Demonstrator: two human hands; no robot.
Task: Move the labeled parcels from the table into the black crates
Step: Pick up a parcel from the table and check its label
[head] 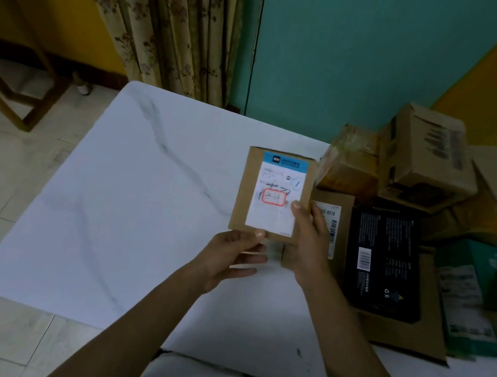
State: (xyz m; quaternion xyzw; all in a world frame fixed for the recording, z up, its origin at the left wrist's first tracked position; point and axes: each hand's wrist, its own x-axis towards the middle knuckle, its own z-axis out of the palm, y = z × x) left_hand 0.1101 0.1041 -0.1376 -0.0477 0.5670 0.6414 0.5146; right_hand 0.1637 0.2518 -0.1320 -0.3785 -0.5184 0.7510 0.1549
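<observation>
A small brown cardboard parcel (274,192) with a white shipping label and a blue strip on top is held above the white table (114,198). My left hand (230,259) grips its near bottom edge, thumb on top and fingers underneath. My right hand (309,238) holds its right side, thumb pressed on the label. More parcels lie piled at the right: a flat black box (383,260), a brown box with a barcode label (340,210), a green parcel (473,291) and several cardboard boxes (423,158) behind. No black crate is in view.
The table's left half is bare marble-patterned surface. A floral curtain (170,17) and a teal wall (346,50) stand behind the table. A wooden frame (10,89) stands on the tiled floor at the left.
</observation>
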